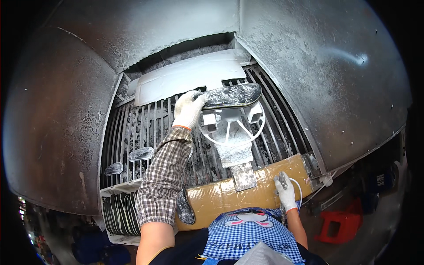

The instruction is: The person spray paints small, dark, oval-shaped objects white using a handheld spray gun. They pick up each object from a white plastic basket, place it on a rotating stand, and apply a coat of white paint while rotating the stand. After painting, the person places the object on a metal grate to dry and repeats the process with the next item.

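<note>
My left hand [189, 108], in a white knit glove, reaches far forward. It grips one end of a black shoe sole [232, 96] with a shiny, whitish-streaked surface. This sole lies across a white-coated round wire stand [229, 143] with blocky supports. Low on the right, my gloved right hand [285, 192] is closed around a small grey spray gun [282, 179], above the taped brown cardboard [269, 174]. A white hose [300, 190] curves down beside that hand. Another dark sole [185, 207] rests on the cardboard, partly behind my left forearm.
Many dark soles [121, 214] stand packed in a white plastic basket [119, 189] at lower left. Two small clear-wrapped pieces [141, 154] lie on the slatted metal grate [152, 121]. Metal booth walls [344, 88] enclose it. A white sheet [190, 75] covers its back; a red stool [338, 225] stands right.
</note>
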The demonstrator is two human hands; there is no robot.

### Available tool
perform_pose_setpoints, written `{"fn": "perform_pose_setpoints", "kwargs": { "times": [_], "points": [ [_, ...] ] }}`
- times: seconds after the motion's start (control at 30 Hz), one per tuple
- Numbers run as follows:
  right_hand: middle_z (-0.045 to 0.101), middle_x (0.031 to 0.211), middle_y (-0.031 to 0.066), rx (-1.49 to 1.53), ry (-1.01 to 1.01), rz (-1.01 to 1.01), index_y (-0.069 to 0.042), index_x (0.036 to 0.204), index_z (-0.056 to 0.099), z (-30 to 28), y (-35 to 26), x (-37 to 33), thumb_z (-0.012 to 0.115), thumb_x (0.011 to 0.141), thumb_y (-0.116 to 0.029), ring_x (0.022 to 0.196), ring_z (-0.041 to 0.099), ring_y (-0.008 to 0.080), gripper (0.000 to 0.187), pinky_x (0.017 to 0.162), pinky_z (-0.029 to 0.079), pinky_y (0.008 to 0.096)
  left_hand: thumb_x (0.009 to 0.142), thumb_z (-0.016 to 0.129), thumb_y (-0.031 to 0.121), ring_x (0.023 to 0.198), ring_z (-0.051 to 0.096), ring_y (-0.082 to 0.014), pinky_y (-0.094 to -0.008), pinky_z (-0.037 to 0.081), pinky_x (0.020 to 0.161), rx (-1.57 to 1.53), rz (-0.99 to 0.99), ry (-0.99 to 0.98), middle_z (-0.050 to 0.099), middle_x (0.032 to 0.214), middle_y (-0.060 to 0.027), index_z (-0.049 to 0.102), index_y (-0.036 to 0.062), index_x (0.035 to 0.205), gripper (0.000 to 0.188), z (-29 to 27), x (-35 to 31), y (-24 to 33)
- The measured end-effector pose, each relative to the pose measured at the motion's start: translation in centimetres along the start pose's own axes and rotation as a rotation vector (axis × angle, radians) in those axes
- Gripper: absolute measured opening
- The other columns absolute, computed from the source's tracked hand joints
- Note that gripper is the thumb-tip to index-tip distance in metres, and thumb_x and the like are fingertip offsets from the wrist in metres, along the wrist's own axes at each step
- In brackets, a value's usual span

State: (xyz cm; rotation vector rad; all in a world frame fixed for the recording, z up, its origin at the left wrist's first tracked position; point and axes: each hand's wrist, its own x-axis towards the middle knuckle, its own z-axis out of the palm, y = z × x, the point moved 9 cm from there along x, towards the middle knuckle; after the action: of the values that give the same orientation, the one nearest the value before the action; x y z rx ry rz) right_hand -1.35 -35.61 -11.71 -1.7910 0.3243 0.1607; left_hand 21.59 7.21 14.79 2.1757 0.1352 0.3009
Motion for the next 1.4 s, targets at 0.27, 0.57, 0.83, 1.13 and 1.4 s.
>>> {"fn": "perform_pose_setpoints", "kwargs": {
  "times": [0.27,0.57,0.83,1.13,1.4],
  "points": [
    [0.066,0.143,0.0154,0.013,0.031,-0.029,0.003,0.157,0.047,-0.2,-0.7,-0.5,0.067,0.103,-0.019,0.125,0.065,0.0202,0.062,0.105,0.051,0.0331,0.1,0.074,0.026,0.106,0.073,-0.0238,-0.0361,0.059,0.093,-0.384,0.05,0.181,0.074,0.126,-0.0192,0.061,-0.0039,0.144,0.055,-1.1,-2.7,-1.2],
    [0.065,0.145,0.0187,-0.079,-0.046,-0.243,0.006,0.157,0.047,-0.5,-9.8,-1.4,0.066,0.106,-0.024,0.127,0.065,0.0219,0.062,0.109,0.049,0.0333,0.1,0.07,0.018,0.083,0.065,-0.0164,-0.0343,0.058,0.075,-0.982,-0.563,0.239,0.068,0.097,-0.0023,0.063,0.0065,0.125,0.028,7.0,-15.1,-12.5],
    [0.071,0.133,0.0146,0.301,-0.279,-0.443,0.005,0.159,0.044,4.2,-25.3,-2.3,0.067,0.105,-0.013,0.101,0.07,0.0136,0.061,0.084,0.061,0.0286,0.103,0.066,0.02,0.106,0.073,-0.0275,-0.0435,0.061,0.092,-1.366,-0.406,-0.134,0.073,0.117,-0.0112,0.062,0.0031,0.133,0.035,14.6,-17.1,-10.4],
    [0.066,0.141,0.0149,0.369,-0.482,-0.653,0.008,0.159,0.041,9.4,-33.2,-4.8,0.063,0.103,-0.004,0.111,0.068,0.0136,0.061,0.096,0.056,0.0298,0.103,0.062,0.023,0.113,0.072,-0.0297,-0.0457,0.063,0.092,-1.533,-0.432,-0.26,0.068,0.131,-0.016,0.056,0.0036,0.138,0.04,15.8,-17.6,-6.3],
    [0.066,0.143,0.0204,0.268,-0.314,-0.735,0.01,0.155,0.048,8.8,-33.8,-3.1,0.064,0.103,-0.005,0.129,0.063,0.0205,0.056,0.11,0.05,0.0334,0.108,0.057,0.018,0.115,0.072,-0.0345,-0.0518,0.064,0.091,-1.551,-0.485,-0.242,0.07,0.129,-0.0199,0.054,0.0003,0.141,0.038,17.3,-17.3,-6.6]
  ]
}}
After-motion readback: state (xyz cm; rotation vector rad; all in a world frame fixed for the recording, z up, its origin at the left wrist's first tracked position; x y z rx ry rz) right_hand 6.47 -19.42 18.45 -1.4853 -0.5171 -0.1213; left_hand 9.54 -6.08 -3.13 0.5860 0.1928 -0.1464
